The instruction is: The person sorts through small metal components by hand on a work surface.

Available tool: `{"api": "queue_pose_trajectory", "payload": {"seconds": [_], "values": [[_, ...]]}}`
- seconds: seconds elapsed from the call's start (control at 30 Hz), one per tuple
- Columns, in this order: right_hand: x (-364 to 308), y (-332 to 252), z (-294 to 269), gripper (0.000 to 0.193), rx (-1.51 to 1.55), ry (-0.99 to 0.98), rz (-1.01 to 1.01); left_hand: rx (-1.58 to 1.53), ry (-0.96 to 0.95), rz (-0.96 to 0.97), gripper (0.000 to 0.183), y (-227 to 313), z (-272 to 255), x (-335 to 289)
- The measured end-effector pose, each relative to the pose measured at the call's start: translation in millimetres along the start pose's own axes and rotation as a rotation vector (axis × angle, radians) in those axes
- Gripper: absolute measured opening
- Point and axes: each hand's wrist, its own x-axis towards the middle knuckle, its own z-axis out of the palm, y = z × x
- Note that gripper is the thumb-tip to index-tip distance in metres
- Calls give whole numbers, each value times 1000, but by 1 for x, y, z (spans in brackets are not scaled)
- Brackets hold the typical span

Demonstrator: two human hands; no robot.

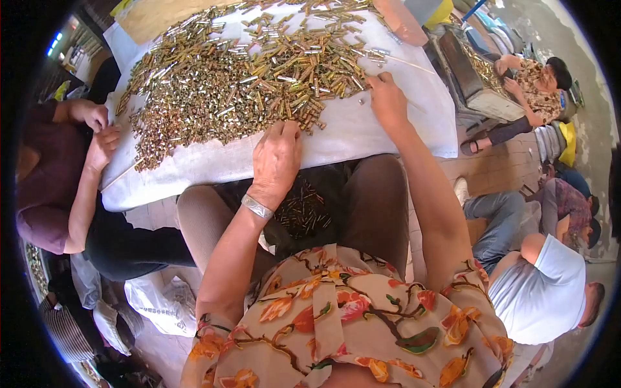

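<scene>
A wide heap of small brass-coloured metal parts (220, 90) covers much of a white cloth-topped table (349, 132); short ring-like pieces gather at the left and front, longer tube-like pieces (310, 64) at the right and back. My left hand (278, 155), a silver bracelet at its wrist, has its fingers curled down at the heap's front edge. What they hold, if anything, is hidden. Off the heap's right side, my right hand (388, 100) has bent, closed fingers; their contents cannot be made out. A small metal piece (361, 101) lies beside it on the cloth.
Between my knees is a dark holder (301, 213) with metal pieces in it. Thin pale rods (411, 64) lie on the cloth. A co-worker's hands (100, 136) are at the table's left edge. Another person sits at a box of parts (479, 77). A white bag (158, 301) stands at lower left.
</scene>
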Motion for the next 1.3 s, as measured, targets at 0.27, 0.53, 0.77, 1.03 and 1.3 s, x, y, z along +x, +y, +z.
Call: {"api": "queue_pose_trajectory", "payload": {"seconds": [0.27,0.53,0.77,1.03,1.3], "values": [[-27,-20,-6,20,34,220,-271,-402,151,-114,11,-7,-9,-10],[-96,-99,-82,18,724,-81,-103,-1285,31,-507,14,9,-42,-52],[-145,-139,-106,19,880,-113,-298,-1434,48,-489,16,33,-67,-89],[-157,-151,-108,23,856,-77,-339,-1397,110,-388,17,40,-76,-105],[-164,-153,-105,23,947,-125,-276,-1328,147,-313,16,39,-74,-109]]}}
